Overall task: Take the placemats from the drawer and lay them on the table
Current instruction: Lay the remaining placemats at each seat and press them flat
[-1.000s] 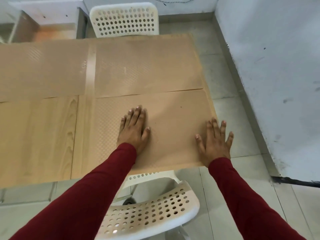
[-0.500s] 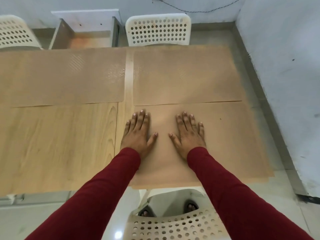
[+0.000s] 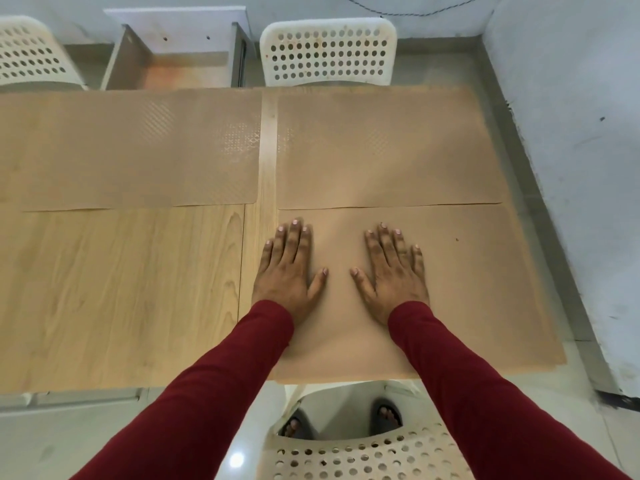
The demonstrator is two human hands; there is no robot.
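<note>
Three tan textured placemats lie flat on the light wooden table (image 3: 121, 289). The near right placemat (image 3: 478, 299) overhangs the table's front and right edges. My left hand (image 3: 287, 271) and my right hand (image 3: 394, 271) rest palm down on its left half, fingers spread, holding nothing. A second placemat (image 3: 388, 150) lies at the far right, its near edge meeting the near mat. A third placemat (image 3: 138, 150) covers the far left. Behind the table an open drawer (image 3: 180, 64) shows a bare bottom.
A white perforated chair (image 3: 329, 53) stands at the far side, another chair (image 3: 31, 53) at far left, and a third chair (image 3: 363, 452) below me at the near edge. A grey wall (image 3: 571, 133) runs close along the table's right side.
My right hand slid left from the mat's right edge to beside my left hand. The view shifted so the table sits further right and the drawer shows.
</note>
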